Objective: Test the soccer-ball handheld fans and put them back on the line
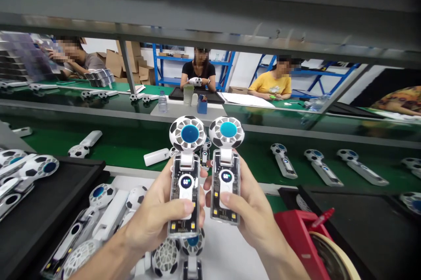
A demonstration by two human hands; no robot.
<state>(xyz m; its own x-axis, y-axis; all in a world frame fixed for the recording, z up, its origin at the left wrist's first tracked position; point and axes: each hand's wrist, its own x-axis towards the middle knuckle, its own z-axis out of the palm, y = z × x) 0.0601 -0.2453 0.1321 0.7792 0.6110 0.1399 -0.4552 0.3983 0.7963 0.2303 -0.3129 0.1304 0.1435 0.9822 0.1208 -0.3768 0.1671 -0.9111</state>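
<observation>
My left hand (157,210) is wrapped around a handheld fan (187,160) with a football-patterned head and a clear handle. Its thumb presses the lower front of the handle. A matching fan (226,156) stands upright in my right hand (251,199), the thumb on its white button strip. Both round displays are lit and appear to read 60. The blue-centred heads face me side by side, slightly apart. Below my left hand lie more such fans (110,214) in a pile, partly hidden by my forearm.
Fans lie spaced along the green conveyor (253,166). Black trays (368,218) flank me, the left one holding fans. At lower right is a red tape dispenser (297,236) with a pen. Several co-workers sit across the line, beyond a bottle (162,102) and a metal frame overhead.
</observation>
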